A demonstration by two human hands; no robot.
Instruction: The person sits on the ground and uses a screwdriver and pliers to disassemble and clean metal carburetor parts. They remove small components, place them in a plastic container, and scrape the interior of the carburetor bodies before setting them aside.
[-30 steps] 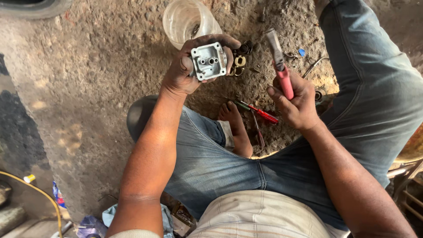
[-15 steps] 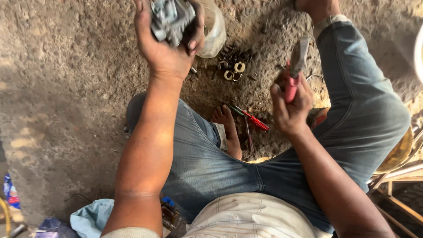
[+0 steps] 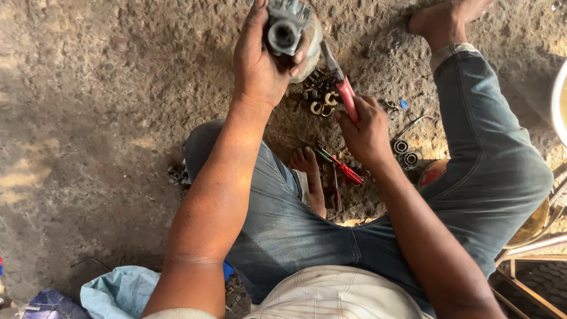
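My left hand point(image 3: 260, 62) grips a grey metal carburettor-like part point(image 3: 285, 26), raised near the top edge with its round bore facing me. My right hand point(image 3: 367, 131) holds a red-handled tool point(image 3: 342, 88); its metal tip points up toward the part and the clear plastic container point(image 3: 312, 44) behind it. Small brass and metal pieces point(image 3: 322, 101) lie on the ground between my two hands. I sit on the ground with legs spread, in blue jeans.
A red and green screwdriver point(image 3: 339, 165) lies by my bare foot point(image 3: 308, 171). Round bearings point(image 3: 404, 152) sit beside my right thigh. Blue cloth point(image 3: 121, 290) lies at lower left. A pale basin rim point(image 3: 558, 100) and metal frame point(image 3: 531, 266) stand at right.
My left hand turned the metal part so its round bore faces me. My right hand carried the red-handled tool leftward, closer to the part. The view shifted toward the right.
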